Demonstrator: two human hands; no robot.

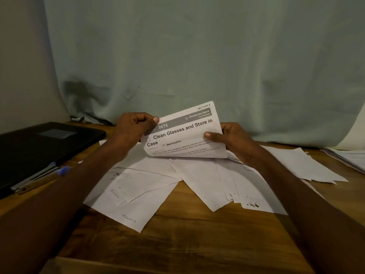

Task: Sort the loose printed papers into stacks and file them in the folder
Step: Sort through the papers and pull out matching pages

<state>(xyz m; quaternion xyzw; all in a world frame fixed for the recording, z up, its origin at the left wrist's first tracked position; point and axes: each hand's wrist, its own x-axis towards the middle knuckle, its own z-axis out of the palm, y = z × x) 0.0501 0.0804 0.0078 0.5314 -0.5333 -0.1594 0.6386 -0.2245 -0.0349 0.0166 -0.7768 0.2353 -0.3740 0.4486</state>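
A wooden counter point(189, 234) carries scattered loose printed papers point(197, 175), a closed black folder point(39, 147) at the left with pens point(45, 175) beside it, and a paper stack point(349, 157) at the far right

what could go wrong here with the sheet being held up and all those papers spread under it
1. The printed sheet is pinched at both side edges by the left hand and right hand and already curls at the bottom; a hard pull might crease or tear it.
2. The loose papers overlap untidily, so stacks could get mixed.
3. The pens lie beside the closed black folder and may roll when it opens.
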